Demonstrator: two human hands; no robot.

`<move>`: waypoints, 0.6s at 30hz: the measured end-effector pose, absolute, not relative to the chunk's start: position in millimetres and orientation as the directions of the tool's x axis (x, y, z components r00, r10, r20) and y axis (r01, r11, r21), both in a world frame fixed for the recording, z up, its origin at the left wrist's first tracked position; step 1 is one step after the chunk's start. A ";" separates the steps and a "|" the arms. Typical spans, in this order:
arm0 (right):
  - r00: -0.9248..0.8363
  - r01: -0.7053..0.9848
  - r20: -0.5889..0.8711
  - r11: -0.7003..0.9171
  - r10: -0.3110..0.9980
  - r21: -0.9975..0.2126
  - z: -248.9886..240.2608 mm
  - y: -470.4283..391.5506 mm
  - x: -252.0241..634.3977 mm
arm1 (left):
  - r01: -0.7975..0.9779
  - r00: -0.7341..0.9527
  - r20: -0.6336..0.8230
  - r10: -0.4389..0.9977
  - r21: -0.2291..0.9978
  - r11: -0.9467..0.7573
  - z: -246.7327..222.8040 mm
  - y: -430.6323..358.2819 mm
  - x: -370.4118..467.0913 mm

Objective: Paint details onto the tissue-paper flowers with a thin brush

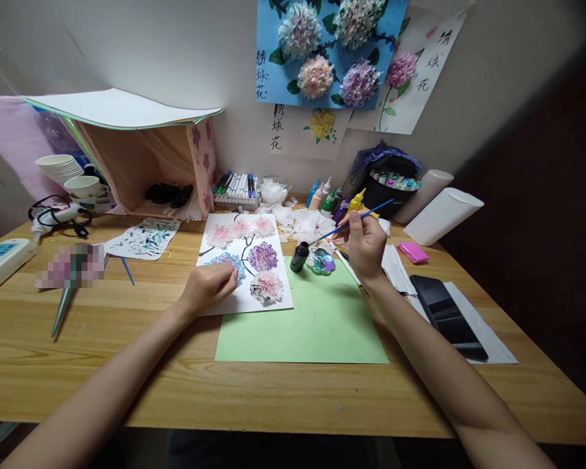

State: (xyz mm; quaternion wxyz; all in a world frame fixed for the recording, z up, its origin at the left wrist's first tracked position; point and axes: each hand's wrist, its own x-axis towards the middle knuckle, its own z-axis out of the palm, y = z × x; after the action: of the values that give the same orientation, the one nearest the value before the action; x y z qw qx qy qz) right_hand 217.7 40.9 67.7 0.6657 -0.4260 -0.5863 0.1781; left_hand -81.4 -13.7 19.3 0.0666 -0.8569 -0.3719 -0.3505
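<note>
My right hand (368,244) pinches a thin blue paintbrush (378,207), its tip pointing left toward the mouth of a small dark ink bottle (299,257). Whether the tip touches the bottle is too small to tell. Beside the bottle lies a palette (321,261) smeared with green, white and purple paint. My left hand (208,286) rests closed on a white board (229,303), with nothing showing from its curled fingers. Fluffy pink, purple and blue paper flowers and painted black branches cover the board. One pink flower (267,287) at the lower right carries black marks. The left hand partly hides the blue flower (228,264).
Green paper (303,339) lies under the board. Behind are torn white tissue pieces (305,225), paint bottles (329,198) and a marker box (236,189). A black phone (448,316) and pink packet (413,253) lie right. A cardboard box (146,163) and cups (61,168) stand left.
</note>
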 end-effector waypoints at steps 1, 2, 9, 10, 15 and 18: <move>0.241 0.266 0.628 0.572 0.740 -0.776 67.8 40.7 217.7 | 0.685 0.476 0.651 0.591 0.147 -0.714 19.2 -13.7 -81.4; 0.241 0.271 0.634 0.576 0.735 -0.771 68.4 40.3 217.9 | 0.685 0.475 0.652 0.591 0.148 -0.714 19.2 -13.7 -81.3; 0.324 0.169 0.615 0.596 0.719 -0.785 77.1 36.1 216.3 | 0.681 0.480 0.662 0.575 0.132 -0.721 20.3 -14.3 -79.8; 0.311 0.128 0.592 0.584 0.744 -0.802 76.9 33.5 213.7 | 0.682 0.481 0.663 0.575 0.129 -0.720 20.5 -14.5 -79.5; 0.108 -0.007 0.498 0.501 0.861 -0.865 64.9 4.7 185.7 | 0.681 0.479 0.663 0.576 0.133 -0.720 21.0 -15.4 -79.2; -0.050 -0.004 0.484 0.484 0.874 -0.875 49.4 -14.1 168.1 | 0.689 0.470 0.669 0.575 0.129 -0.713 20.8 -15.5 -79.4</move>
State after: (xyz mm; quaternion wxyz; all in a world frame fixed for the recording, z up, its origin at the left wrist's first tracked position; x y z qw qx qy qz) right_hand 168.1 -14.1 49.4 0.5945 -0.3488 -0.6235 0.3690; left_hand -79.4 -15.5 20.8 0.0797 -0.8536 -0.3704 -0.3574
